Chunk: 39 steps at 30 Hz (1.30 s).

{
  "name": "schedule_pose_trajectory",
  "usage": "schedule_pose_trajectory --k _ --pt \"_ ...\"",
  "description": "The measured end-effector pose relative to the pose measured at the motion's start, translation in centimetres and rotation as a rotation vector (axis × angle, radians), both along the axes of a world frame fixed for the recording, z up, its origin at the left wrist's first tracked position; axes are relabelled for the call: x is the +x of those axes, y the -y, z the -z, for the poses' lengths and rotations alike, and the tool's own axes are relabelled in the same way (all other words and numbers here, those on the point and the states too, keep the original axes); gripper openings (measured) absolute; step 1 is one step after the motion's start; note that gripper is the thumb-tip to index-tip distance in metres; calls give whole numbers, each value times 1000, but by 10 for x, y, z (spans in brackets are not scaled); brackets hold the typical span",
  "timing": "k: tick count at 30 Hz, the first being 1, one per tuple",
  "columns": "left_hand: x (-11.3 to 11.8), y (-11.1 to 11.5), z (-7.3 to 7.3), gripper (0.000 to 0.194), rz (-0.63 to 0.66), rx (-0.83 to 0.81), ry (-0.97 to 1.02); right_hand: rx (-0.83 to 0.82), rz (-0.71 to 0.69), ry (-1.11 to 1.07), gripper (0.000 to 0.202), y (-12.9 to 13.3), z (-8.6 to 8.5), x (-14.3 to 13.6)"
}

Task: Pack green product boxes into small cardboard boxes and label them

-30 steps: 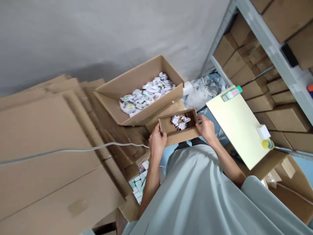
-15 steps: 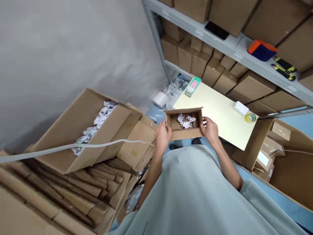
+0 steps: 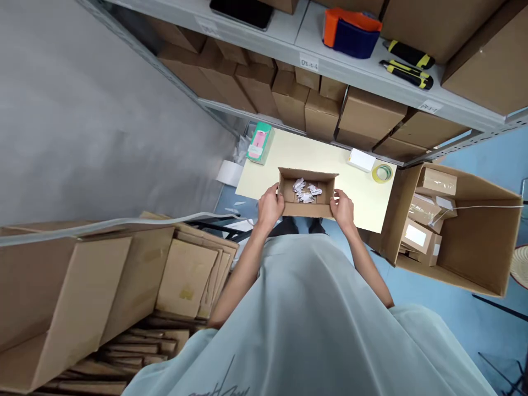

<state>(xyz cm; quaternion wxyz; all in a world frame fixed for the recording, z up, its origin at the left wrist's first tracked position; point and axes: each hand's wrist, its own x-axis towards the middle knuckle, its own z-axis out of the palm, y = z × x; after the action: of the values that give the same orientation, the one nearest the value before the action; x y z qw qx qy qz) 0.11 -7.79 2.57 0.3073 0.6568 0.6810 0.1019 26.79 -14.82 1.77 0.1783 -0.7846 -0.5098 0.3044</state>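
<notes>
Between my two hands is a small open cardboard box point(image 3: 307, 210), its flaps up and its mouth facing me. A few pieces of crumpled white paper point(image 3: 305, 197) lie on its bottom. My left hand point(image 3: 270, 207) grips the box's left end, and my right hand point(image 3: 342, 209) grips the right end, fingers partly hidden behind the cardboard. The box is over the near edge of a pale yellow table point(image 3: 330, 151). On that table are a green and pink box point(image 3: 260, 144), a small white box point(image 3: 362, 160) and a roll of tape point(image 3: 383, 173).
A shelf point(image 3: 284, 47) at the back holds cartons, a phone point(image 3: 243, 12), an orange and blue holder point(image 3: 352, 33) and yellow-black cutters point(image 3: 407, 74). On the right, a large carton point(image 3: 478, 242) contains small boxes. Folded cardboard point(image 3: 187, 275) and another large carton point(image 3: 82, 302) stand left.
My view has turned to the right, from the carton of crumpled paper toward the table. Both hands still hold the small box, now over the table's near edge.
</notes>
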Motion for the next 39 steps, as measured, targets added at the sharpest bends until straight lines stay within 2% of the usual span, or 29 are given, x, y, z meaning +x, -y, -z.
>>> schedule_pose_trajectory --k 6,11,14,18,23,27,30,34,37,39 --pt "20 -38 32 60 64 -98 -29 -24 91 -9 47 -2 39 0" --pt "21 -70 48 60 58 -155 -20 -61 96 18 51 -13 49 -15" --pt "14 -82 51 60 82 -194 9 -116 89 49 50 -20 42 -18" --pt "-5 -94 49 53 135 -254 86 -170 147 116 44 -25 22 -18" --pt "-37 -123 40 47 -29 -100 162 -30 190 158 41 -46 -11 -30" --pt "-59 -153 38 43 -193 -28 249 116 121 152 40 -91 -32 -56" --pt "-74 -171 45 40 -308 5 298 185 19 117 43 -138 -36 -83" --pt "-93 -186 60 35 -381 16 291 174 -155 102 45 -206 -24 -119" --pt "-105 -191 73 33 -333 -4 219 88 -287 122 43 -255 -8 -144" --pt "-110 -191 82 41 -276 -11 181 21 -364 146 42 -285 6 -160"
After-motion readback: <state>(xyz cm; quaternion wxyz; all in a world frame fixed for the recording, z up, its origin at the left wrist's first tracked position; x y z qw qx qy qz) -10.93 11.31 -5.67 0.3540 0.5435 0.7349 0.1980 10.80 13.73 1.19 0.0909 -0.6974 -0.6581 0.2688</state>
